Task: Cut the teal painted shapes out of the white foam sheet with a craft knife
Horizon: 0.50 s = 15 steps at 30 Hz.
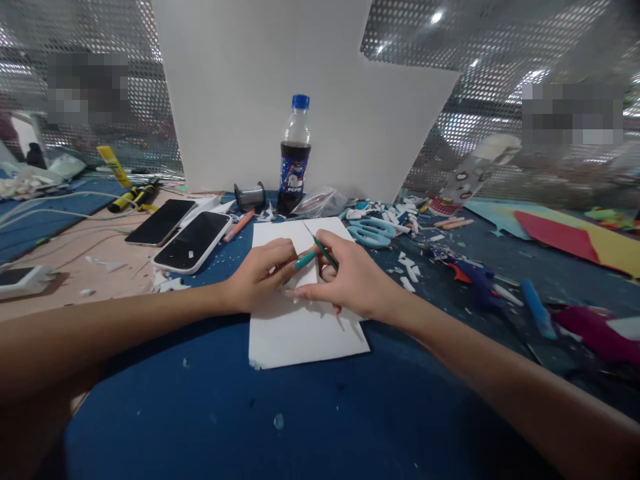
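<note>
My left hand [265, 275] and my right hand [350, 275] meet over a white sheet [300, 340] on the blue table. Between the fingers of my right hand is a slim dark green pointed tool [326, 252], its thin tip slanting up and left. My left hand is closed, its thumb and fingers drawn together close to that tool. A teal sliver [305, 260] shows at the left thumb's tip; whether it is a painted nail or a separate piece is unclear. Whatever the left fingers pinch is hidden.
Beyond the sheet stand a cola bottle [294, 167] and a wire spool [250, 197]. Light blue scissors [373, 232] lie right among white scraps. Two phones [193, 241] lie left. Farther right are a glue gun [475, 280] and coloured sheets [557, 235]. A white board [260, 80] rises behind.
</note>
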### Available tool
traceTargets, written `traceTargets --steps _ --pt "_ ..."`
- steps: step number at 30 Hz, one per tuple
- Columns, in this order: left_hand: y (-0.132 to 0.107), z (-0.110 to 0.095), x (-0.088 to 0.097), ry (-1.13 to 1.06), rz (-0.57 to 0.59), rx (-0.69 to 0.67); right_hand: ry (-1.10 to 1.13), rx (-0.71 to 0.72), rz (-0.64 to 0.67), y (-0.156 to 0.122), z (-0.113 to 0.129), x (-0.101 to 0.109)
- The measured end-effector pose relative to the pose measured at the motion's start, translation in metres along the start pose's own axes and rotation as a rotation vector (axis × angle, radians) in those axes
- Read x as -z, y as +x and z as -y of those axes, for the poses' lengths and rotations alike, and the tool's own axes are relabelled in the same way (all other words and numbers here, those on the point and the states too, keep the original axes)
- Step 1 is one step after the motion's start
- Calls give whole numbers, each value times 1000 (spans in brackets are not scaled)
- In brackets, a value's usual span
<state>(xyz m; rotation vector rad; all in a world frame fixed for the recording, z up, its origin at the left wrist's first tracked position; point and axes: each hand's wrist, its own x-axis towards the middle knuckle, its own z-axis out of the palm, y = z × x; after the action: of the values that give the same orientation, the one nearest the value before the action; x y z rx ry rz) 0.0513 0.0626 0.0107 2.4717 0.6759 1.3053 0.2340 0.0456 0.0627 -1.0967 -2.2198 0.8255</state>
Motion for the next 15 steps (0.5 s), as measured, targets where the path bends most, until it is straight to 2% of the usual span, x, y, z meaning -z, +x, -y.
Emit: traceTargets --steps 5,12,15 --pt "-4 3 -1 -57 -121 133 325 -119 3 0 -3 -3" --pt "1 24 4 -31 -391 339 515 -203 -134 1 -8 -7" --pt "10 35 15 39 -318 432 551 -226 -160 3 -13 -8"
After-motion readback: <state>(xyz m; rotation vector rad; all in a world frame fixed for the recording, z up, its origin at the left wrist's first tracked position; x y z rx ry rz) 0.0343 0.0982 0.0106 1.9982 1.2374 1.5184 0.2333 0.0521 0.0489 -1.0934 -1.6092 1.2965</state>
